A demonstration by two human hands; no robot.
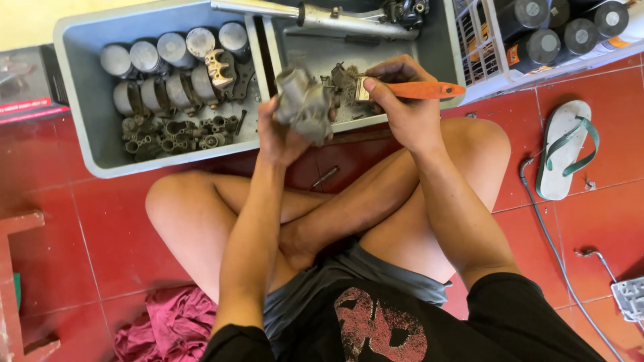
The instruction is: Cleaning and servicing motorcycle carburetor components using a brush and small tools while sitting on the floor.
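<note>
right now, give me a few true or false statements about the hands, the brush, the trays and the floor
1. The left hand holds a grimy grey metal engine part. True.
2. The right hand holds a blue screwdriver. False: it holds an orange-handled brush.
3. The grey plastic tray holds metal cylinders. True.
4. The floor is green carpet. False: it is red tile floor.
5. A green-strapped sandal lies on the floor. True.

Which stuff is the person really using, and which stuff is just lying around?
Being used:
left hand holding a dirty metal engine part
right hand holding an orange-handled brush
grey tray of metal parts

Lying around:
sandal
pink rag
hose
basket of cans
</note>
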